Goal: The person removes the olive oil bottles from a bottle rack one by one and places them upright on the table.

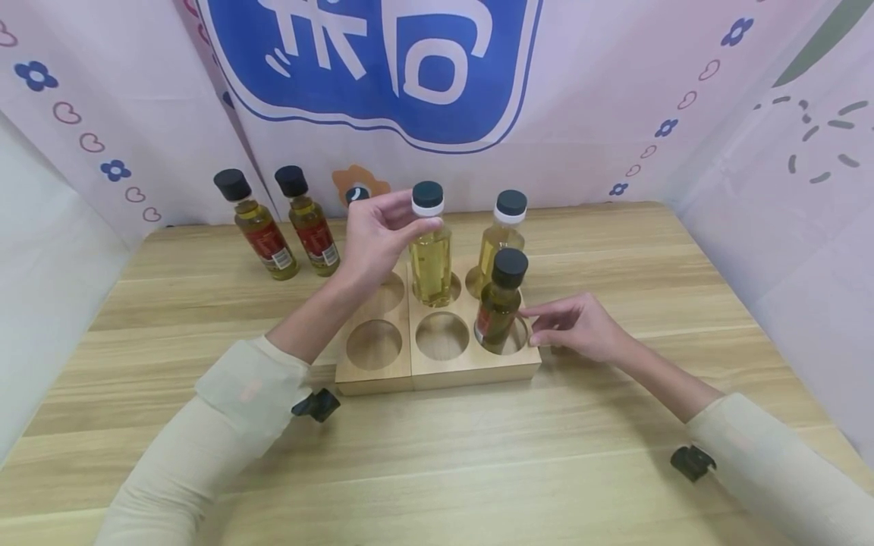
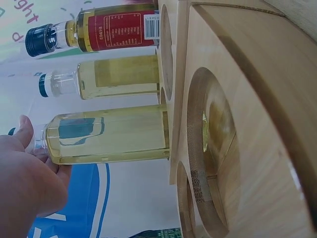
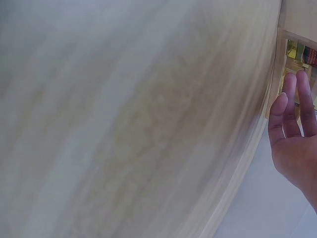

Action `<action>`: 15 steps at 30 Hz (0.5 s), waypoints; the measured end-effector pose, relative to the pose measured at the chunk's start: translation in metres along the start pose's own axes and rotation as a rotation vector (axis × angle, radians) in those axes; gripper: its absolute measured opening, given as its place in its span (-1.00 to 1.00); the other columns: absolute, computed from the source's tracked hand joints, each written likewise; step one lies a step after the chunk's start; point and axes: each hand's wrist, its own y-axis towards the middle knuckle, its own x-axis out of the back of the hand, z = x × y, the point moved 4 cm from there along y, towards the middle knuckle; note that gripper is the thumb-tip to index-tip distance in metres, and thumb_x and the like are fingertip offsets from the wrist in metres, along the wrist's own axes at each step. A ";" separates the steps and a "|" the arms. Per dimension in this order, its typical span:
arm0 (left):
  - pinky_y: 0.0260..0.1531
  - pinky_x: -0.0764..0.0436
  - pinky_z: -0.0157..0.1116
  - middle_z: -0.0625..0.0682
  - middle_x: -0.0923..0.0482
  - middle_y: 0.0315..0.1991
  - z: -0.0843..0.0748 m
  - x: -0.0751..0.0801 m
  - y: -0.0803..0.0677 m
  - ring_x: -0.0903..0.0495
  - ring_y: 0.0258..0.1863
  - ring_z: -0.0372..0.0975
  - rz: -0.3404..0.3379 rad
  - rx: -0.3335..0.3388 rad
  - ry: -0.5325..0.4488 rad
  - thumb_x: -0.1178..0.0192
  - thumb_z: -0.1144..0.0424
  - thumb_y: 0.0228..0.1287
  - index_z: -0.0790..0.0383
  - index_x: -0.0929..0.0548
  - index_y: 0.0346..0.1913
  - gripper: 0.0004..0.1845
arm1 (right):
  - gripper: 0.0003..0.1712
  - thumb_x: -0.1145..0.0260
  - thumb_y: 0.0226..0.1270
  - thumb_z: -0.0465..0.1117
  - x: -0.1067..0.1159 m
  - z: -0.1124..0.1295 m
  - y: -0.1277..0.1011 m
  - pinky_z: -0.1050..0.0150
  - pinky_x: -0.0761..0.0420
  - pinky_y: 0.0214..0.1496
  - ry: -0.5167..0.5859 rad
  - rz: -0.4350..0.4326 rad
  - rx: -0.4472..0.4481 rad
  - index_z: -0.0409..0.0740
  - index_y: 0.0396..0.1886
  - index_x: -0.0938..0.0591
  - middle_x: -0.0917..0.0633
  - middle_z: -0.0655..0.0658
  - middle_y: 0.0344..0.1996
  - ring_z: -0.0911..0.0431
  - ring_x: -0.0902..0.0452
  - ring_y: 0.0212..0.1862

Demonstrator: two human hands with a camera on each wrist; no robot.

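My left hand (image 1: 377,241) pinches the neck of a clear bottle of pale yellow oil (image 1: 432,269) with a dark green cap. That bottle stands upright at the back middle hole of a wooden bottle rack (image 1: 474,373); how deep its base sits, I cannot tell. A second pale oil bottle (image 1: 493,250) is in the back right hole. In front of it, a darker oil bottle (image 1: 497,309) with a red label and black cap occupies the front right hole. At the rack's right end, my right hand (image 1: 580,327) has its fingers extended and touches the side.
Two dark oil bottles with red labels, one farther left (image 1: 265,236) and one nearer the rack (image 1: 312,227), stand on the wooden table (image 1: 410,470). Behind the table hangs a printed cloth (image 1: 580,114). The rack's left part and front middle have bare round holes.
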 end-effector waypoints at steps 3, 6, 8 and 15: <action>0.12 -0.72 -0.26 0.25 -0.72 0.05 0.000 0.000 0.000 -0.78 0.02 -0.09 -0.002 -0.005 -0.008 -0.45 0.52 0.22 0.46 -0.67 0.17 -0.57 | -0.53 -0.53 0.14 -0.52 0.000 0.001 0.000 0.32 -0.68 -0.50 0.001 -0.001 0.002 -0.48 0.10 -0.68 -0.81 -0.34 -0.31 0.19 -0.72 -0.38; 0.13 -0.71 -0.26 0.24 -0.73 0.05 -0.001 0.000 0.000 -0.78 0.01 -0.12 -0.005 -0.008 -0.010 -0.45 0.52 0.22 0.44 -0.68 0.17 -0.57 | -0.53 -0.53 0.14 -0.52 0.000 0.001 0.000 0.32 -0.69 -0.49 -0.001 -0.002 -0.001 -0.47 0.09 -0.69 -0.81 -0.33 -0.31 0.19 -0.73 -0.37; 0.13 -0.71 -0.26 0.24 -0.73 0.05 -0.002 -0.001 0.001 -0.78 0.01 -0.11 -0.005 -0.012 -0.008 -0.45 0.51 0.22 0.44 -0.68 0.17 -0.57 | -0.53 -0.54 0.14 -0.51 0.000 0.001 0.000 0.32 -0.69 -0.49 -0.002 -0.002 -0.002 -0.47 0.09 -0.69 -0.81 -0.32 -0.31 0.19 -0.73 -0.38; 0.12 -0.71 -0.27 0.23 -0.73 0.06 -0.003 -0.002 0.002 -0.78 0.02 -0.10 -0.009 -0.007 0.005 -0.46 0.49 0.22 0.43 -0.68 0.17 -0.57 | -0.52 -0.53 0.15 -0.51 0.000 0.001 0.000 0.32 -0.68 -0.50 0.006 -0.002 -0.002 -0.48 0.10 -0.68 -0.81 -0.31 -0.33 0.20 -0.71 -0.40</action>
